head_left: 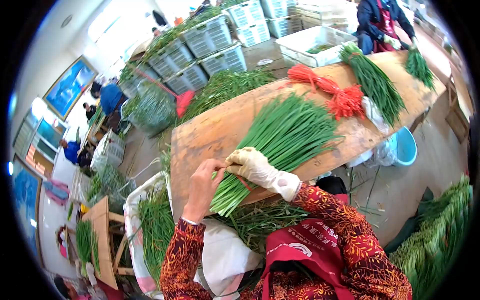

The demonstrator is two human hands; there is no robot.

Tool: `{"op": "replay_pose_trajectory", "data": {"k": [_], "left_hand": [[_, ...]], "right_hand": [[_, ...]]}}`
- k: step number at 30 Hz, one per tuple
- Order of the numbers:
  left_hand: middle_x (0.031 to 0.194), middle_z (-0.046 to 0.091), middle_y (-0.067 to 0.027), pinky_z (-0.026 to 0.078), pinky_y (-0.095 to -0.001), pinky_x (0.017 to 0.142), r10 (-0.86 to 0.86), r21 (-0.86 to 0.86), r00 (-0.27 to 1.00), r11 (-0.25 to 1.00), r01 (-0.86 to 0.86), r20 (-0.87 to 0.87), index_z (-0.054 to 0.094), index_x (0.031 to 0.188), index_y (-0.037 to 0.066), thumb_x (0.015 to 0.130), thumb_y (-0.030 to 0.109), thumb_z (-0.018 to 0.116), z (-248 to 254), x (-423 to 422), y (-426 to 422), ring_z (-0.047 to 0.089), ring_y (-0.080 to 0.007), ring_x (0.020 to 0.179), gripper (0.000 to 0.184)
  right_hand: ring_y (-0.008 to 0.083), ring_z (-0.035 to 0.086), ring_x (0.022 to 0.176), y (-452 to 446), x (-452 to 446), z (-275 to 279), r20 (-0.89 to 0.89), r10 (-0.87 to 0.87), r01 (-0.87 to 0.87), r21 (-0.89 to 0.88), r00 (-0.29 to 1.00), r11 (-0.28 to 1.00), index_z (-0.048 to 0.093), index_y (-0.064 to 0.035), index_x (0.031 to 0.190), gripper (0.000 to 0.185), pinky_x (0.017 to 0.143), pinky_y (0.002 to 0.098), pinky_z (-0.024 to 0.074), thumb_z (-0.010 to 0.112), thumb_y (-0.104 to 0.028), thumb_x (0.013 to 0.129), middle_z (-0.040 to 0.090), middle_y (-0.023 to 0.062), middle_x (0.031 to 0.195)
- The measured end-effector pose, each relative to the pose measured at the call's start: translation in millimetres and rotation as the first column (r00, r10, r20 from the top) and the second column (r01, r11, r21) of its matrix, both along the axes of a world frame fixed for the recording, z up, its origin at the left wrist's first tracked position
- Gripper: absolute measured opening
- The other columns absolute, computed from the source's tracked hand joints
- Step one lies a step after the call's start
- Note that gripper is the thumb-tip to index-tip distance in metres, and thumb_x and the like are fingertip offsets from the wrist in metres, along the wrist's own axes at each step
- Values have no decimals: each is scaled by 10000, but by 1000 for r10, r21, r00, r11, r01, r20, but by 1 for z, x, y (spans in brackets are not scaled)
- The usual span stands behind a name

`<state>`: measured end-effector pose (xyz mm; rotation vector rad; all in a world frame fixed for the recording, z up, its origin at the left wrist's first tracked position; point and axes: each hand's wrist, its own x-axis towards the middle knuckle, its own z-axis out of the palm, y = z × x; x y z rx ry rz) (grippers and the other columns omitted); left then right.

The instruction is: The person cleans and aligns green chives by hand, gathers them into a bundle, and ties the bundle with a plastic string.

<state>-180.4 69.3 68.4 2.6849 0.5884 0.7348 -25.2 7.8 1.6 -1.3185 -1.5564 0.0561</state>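
Note:
A thick bundle of garlic chives (pixel 290 130) lies slantwise on the wooden table, its pale cut ends toward me. A thin red tie (pixel 244 183) crosses the stalks near those ends. My left hand (pixel 202 182) is bare and pinches at the tie on the left side of the bundle. In a cream glove, my right hand (pixel 257 169) rests over the stalks with fingers curled, its fingertips meeting those of my left hand at the tie. The exact grip between the fingertips is partly hidden.
Red ties (pixel 345 100) lie in a bunch on the wooden table (pixel 200 135), near another chive bundle (pixel 375 82). A co-worker (pixel 385 25) sits at the far end. A blue basin (pixel 404 146) stands right. Loose chives fill a white container (pixel 131 215) at left. Crates (pixel 207 37) stack behind.

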Motion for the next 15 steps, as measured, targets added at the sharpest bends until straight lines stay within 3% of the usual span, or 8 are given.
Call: {"op": "replay_pose_trajectory", "data": {"k": [1, 2, 5, 6, 10, 15], "left_hand": [[887, 594, -107, 463, -354, 712, 21, -60, 1000, 998, -20, 13, 548, 885, 35, 788, 109, 610, 1, 1, -3, 581, -281, 838, 136], [1090, 567, -136, 405, -371, 897, 54, -197, 993, 978, -74, -106, 528, 1073, 33, 753, 255, 673, 3, -2, -4, 523, -279, 1055, 416], [1274, 452, -160, 240, -402, 1053, 163, 150, 918, 982, -116, -362, 385, 1272, 9, 681, 443, 702, -17, -1, -15, 365, -270, 1244, 799], [1363, 354, -159, 115, -421, 1100, 177, 135, 850, 983, -126, -496, 252, 1352, -10, 610, 567, 696, -20, 3, -18, 245, -250, 1319, 1040], [1342, 381, -151, 143, -416, 1095, 183, 133, 846, 982, -134, -500, 309, 1336, 22, 578, 571, 714, -24, 18, -26, 269, -240, 1309, 1020], [1285, 421, -191, 262, -437, 1037, 7, -133, 882, 988, -80, -471, 345, 1314, 50, 609, 445, 745, -38, 17, 3, 388, -286, 1216, 901]], "right_hand": [[227, 591, 799, -3, 0, 0, -27, 7, -6, 11, 1000, 1000, 640, -97, 871, 186, 800, 335, 403, 657, -222, 734, 619, 36, 796], [233, 591, 783, -6, 0, 1, -61, 10, -9, 25, 998, 1000, 644, -98, 872, 180, 794, 335, 403, 657, -212, 733, 619, 44, 781], [235, 593, 764, -5, -3, -2, -80, 7, -2, 69, 997, 998, 646, -103, 877, 174, 781, 344, 402, 651, -206, 736, 623, 49, 760], [192, 589, 809, -6, -5, 1, -56, -8, 6, -32, 998, 999, 652, -121, 883, 171, 860, 326, 373, 656, -230, 751, 632, 32, 810], [222, 587, 743, -12, -8, 7, -37, -38, 38, -1, 999, 999, 646, -128, 856, 142, 830, 334, 384, 638, -220, 748, 617, 37, 763], [227, 581, 764, -22, -18, 13, 9, 7, -6, -78, 1000, 997, 631, -116, 830, 135, 851, 340, 377, 625, -229, 757, 609, 42, 753]]}}
